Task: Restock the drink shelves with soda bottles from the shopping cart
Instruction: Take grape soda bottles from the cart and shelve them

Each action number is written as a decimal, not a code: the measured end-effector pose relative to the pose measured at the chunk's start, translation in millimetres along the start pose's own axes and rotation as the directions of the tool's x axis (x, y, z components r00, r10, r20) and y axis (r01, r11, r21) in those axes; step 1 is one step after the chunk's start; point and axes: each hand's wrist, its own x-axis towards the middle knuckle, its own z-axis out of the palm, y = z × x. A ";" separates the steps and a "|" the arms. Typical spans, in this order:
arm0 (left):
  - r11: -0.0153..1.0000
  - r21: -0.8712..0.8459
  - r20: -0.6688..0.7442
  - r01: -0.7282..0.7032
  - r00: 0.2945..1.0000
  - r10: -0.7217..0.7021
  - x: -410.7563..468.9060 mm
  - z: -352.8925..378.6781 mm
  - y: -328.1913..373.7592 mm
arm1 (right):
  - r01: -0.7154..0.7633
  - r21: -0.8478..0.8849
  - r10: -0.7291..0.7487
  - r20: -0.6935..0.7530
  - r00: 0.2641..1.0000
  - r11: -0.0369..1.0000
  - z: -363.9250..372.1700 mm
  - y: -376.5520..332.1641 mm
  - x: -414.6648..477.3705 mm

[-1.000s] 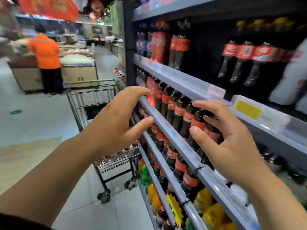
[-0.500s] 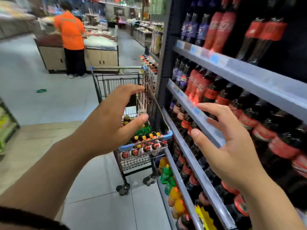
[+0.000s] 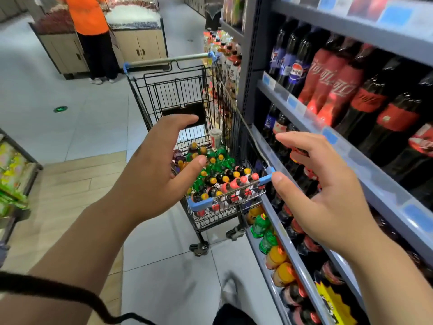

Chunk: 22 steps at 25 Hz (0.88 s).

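A black wire shopping cart (image 3: pixel 178 90) with blue corner guards stands in the aisle beside the drink shelves (image 3: pixel 356 165). Several small soda bottles (image 3: pixel 225 179) with yellow, green and red caps fill its basket. My left hand (image 3: pixel 152 174) hovers in front of the cart, fingers spread and holding nothing. My right hand (image 3: pixel 321 191) is raised between the cart's near corner and the shelf edge, also spread and holding nothing. Large cola bottles (image 3: pixel 365 106) with red labels line the shelves on the right.
A person in an orange top (image 3: pixel 91 26) stands at a wooden display counter (image 3: pixel 138 43) beyond the cart. Green and orange bottles (image 3: pixel 269 240) sit on the lowest shelf. A low display rack (image 3: pixel 14 174) is at the left edge. Grey tiled floor lies around the cart.
The view has swung left and down from the shelves to the cart, which now sits nearer and central. Both hands stay spread and hold nothing, now over the cart's near end.
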 end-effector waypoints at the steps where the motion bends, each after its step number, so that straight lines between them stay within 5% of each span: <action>1: 1.000 0.004 0.002 0.012 1.000 -0.012 6.7 7.3 -11.6 | -0.004 0.001 0.004 0.002 1.000 1.000 6.7 12.4 7.4; 15: 0.964 0.173 -0.089 0.201 0.978 -0.188 135.5 38.9 -157.2 | -0.005 0.136 -0.019 0.173 0.985 0.991 99.8 144.0 208.7; 18: 0.969 0.144 -0.036 0.200 0.980 -0.197 159.5 51.2 -184.6 | 0.031 0.108 -0.044 0.123 0.991 0.994 116.1 166.7 227.9; 22: 0.980 0.070 0.068 0.189 0.979 -0.194 194.4 74.7 -224.7 | -0.096 0.110 0.086 0.096 0.992 0.989 134.9 181.5 235.1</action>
